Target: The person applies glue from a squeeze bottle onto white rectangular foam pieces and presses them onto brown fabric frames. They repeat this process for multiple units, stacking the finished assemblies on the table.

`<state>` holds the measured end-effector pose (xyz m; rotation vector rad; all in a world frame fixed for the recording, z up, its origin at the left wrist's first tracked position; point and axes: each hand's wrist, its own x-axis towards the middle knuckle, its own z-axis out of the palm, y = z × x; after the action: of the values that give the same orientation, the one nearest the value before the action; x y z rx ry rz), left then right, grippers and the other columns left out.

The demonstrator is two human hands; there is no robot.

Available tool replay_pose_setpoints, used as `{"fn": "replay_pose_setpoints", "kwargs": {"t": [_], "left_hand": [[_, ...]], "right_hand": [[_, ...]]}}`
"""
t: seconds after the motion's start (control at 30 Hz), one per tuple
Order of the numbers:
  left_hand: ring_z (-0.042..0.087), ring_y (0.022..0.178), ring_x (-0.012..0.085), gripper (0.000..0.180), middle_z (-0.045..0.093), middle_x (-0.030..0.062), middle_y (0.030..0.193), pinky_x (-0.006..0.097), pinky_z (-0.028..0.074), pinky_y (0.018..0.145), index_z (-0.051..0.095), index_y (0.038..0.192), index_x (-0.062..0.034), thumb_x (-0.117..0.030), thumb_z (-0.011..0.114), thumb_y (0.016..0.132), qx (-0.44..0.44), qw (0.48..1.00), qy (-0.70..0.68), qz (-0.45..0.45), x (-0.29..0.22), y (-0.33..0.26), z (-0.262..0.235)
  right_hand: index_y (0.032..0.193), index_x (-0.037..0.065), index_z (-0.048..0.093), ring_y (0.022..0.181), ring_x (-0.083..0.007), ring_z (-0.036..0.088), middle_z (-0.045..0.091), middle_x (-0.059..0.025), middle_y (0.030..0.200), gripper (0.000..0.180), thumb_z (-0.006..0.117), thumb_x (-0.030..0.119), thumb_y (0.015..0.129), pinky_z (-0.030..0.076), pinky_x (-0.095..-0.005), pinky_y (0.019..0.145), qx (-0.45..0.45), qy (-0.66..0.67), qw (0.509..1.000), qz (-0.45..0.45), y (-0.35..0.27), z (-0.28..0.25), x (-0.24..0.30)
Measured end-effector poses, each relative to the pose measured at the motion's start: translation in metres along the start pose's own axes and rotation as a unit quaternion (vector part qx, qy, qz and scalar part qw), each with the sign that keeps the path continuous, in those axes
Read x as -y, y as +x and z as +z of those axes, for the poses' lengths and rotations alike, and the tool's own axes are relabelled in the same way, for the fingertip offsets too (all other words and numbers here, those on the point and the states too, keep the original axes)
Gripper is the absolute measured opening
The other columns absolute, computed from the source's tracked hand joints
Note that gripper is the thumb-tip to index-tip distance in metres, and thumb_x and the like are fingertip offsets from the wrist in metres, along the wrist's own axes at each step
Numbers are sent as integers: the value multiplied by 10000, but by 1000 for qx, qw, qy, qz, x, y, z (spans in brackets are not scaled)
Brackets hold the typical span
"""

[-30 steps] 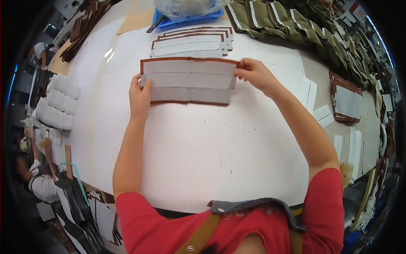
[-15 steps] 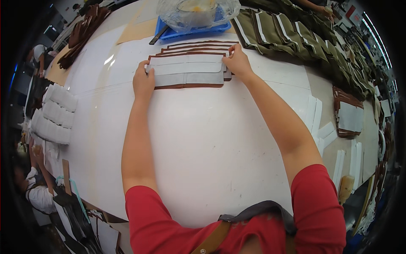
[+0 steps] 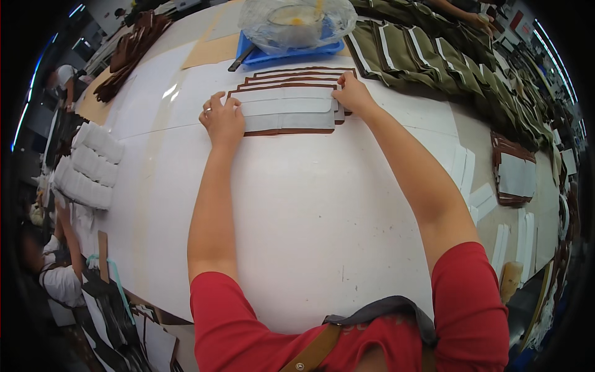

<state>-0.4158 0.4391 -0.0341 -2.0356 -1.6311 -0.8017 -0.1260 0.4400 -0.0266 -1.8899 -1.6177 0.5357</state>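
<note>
A stack of flat brown pieces with pale grey backing (image 3: 288, 121) lies fanned out on the white table, their brown edges showing in steps toward the far side. The top one has a whitish strip (image 3: 282, 106) along its length. My left hand (image 3: 223, 121), a ring on one finger, bends its fingers at the left edge, thumb and forefinger together on the border. At the right end my right hand (image 3: 356, 95) pinches the edge of the stack between thumb and fingers. Its fingertips partly cover the far right corner.
Beyond the stack stands a blue tray (image 3: 291, 54) with a plastic-wrapped bowl (image 3: 297, 25) and a dark-handled tool (image 3: 242, 59). Olive pieces with white strips (image 3: 421, 53) line the far right. A brown-and-grey pile (image 3: 515, 170) lies right; white bundles (image 3: 93, 161) sit left, near another person (image 3: 59, 266).
My left hand has changed its hold, its knuckles now raised and fingers more bent at the left edge. My right hand keeps its pinch. The whole view has shifted slightly.
</note>
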Motion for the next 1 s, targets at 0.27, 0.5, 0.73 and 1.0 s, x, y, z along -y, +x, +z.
{"fn": "replay_pose_setpoints", "kwargs": {"t": [0.27, 0.5, 0.73, 1.0], "left_hand": [[421, 1152, 265, 240, 513, 59, 1191, 446, 268, 954, 589, 1042, -159, -236, 578, 815, 153, 955, -236, 91, -57, -13, -2], [419, 1155, 266, 262, 509, 67, 1193, 443, 286, 942, 576, 1068, -163, -239, 577, 817, 154, 960, -212, 95, -59, -13, -1], [420, 1157, 272, 264, 509, 70, 1197, 439, 286, 946, 576, 1070, -161, -243, 574, 820, 142, 963, -212, 92, -59, -15, -2], [399, 1180, 275, 293, 487, 74, 1238, 440, 238, 990, 577, 1106, -177, -263, 563, 826, 160, 962, -199, 94, -62, -15, -3]], "right_hand": [[906, 98, 604, 958, -277, 546, 620, -68, 936, 214, 557, 106, 697, 403, -397, 812, -13, -58, 993, -105, 36, -2, -9], [893, 144, 633, 861, -216, 587, 648, -28, 827, 185, 570, 137, 719, 348, -383, 835, 56, -152, 984, -72, 52, -5, 0], [884, 140, 637, 991, -263, 507, 632, -68, 921, 207, 467, 127, 767, 316, -418, 853, 62, -199, 970, -124, 49, -6, 6], [940, 133, 624, 1061, -271, 461, 617, -84, 984, 221, 517, 135, 746, 289, -449, 878, 28, -283, 953, -104, 47, -12, 1]]}}
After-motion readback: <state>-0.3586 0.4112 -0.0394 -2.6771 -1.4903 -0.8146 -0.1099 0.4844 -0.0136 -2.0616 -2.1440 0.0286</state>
